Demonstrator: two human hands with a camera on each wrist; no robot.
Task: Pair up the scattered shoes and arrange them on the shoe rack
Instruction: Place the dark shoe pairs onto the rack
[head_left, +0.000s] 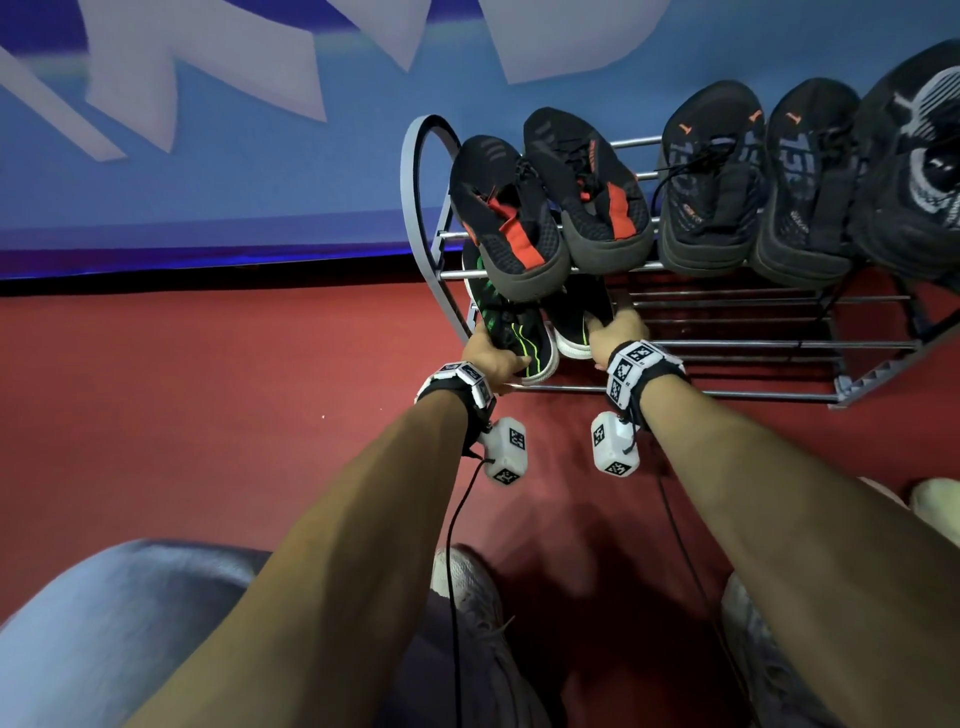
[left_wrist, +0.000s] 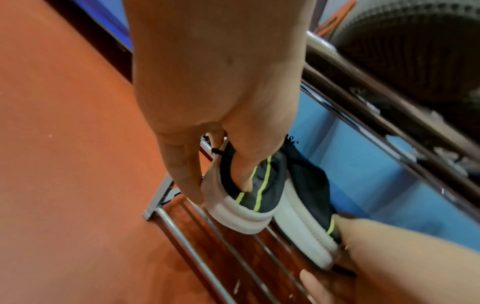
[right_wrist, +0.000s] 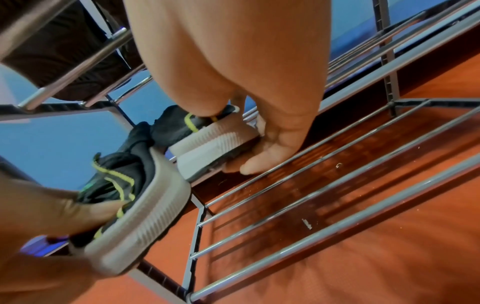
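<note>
Large pale grey figures run down the side of each shoe in the black pair with orange marks on the rack's top shelf; they look like "151", though I cannot be sure. A small orange mark near the left shoe's sole is too small to read. The band on my left wrist, the band on my right wrist and the white blocks hanging under them carry black-and-white square code markers. The blue wall bears huge white letter shapes, cropped and unreadable.
</note>
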